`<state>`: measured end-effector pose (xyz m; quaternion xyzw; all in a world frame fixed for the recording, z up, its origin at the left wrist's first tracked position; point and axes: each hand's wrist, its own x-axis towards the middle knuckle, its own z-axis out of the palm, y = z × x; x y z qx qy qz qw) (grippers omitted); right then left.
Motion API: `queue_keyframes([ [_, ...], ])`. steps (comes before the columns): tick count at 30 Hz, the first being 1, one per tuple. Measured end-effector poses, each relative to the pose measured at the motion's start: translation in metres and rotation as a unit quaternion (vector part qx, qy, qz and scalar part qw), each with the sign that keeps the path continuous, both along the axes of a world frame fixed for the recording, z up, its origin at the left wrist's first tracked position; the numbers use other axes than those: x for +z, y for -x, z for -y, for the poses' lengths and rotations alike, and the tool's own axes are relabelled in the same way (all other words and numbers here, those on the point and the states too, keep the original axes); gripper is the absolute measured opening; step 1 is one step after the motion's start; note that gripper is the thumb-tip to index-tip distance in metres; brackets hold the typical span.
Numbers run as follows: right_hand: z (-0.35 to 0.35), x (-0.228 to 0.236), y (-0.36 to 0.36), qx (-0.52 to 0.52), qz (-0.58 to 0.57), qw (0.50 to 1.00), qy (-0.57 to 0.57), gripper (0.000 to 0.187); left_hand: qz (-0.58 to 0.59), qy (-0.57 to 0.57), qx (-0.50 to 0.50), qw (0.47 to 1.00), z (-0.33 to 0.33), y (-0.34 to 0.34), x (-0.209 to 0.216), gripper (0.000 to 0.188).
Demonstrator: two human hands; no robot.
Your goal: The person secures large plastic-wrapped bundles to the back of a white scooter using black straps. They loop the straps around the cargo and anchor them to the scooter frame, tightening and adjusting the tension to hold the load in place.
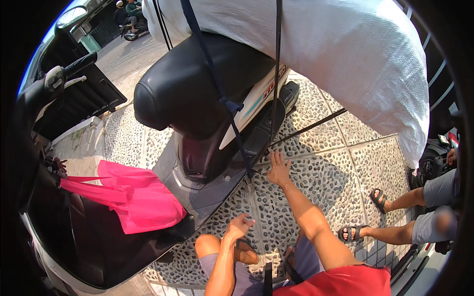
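Fingers [277, 159] of right hand [279, 170] spread apart, flat on grey pebble-mosaic pavement [340, 172], just at lower end of dark blue webbing strap [237, 135] at 9 o'clock. Left hand [238, 228] loosely curled, empty, above bent knee [207, 245]. Black-seated scooter [197, 93] at 11 o'clock, carrying large white woven sack [345, 54].

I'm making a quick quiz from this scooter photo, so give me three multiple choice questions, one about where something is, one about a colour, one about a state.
1. Where does the pink bag hang?
A. at the scooter's front, over the footwell
B. on the white sack
C. on the pebbled pavement

2. What colour is the scooter seat?
A. red
B. black
C. white

3. How is the right hand?
A. clenched round a bottle
C. spread open by the strap
B. tucked in a pocket

Answers: 1 A, it hangs by its handles near the front. 2 B, the seat is black. 3 C, its fingers are spread near the strap's lower end.
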<state>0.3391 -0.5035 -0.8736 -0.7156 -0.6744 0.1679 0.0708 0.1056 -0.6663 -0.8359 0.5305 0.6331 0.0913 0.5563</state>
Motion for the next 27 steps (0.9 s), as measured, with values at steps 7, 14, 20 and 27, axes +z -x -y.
queue_keyframes([
  [7, 0.167, 0.101, 0.013, -0.071, -0.172, 0.95, 0.25, 0.068, 0.07, 0.043, 0.09, 0.993, 0.097, 0.028, 0.068, 0.046],
  [14, 0.399, 0.24, 0.015, 0.061, -0.143, 0.915, 0.373, 0.049, 0.095, 0.163, 0.337, 0.922, 0.249, 0.109, 0.293, 0.026],
  [20, 0.433, 0.297, 0.039, 0.143, -0.073, 0.953, 0.256, 0.043, 0.079, 0.136, 0.528, 0.835, 0.4, 0.242, 0.37, 0.023],
  [27, 0.408, 0.335, 0.127, -0.004, -0.034, 0.963, 0.266, 0.037, 0.054, 0.3, 0.542, 0.783, 0.569, 0.361, 0.313, 0.022],
])
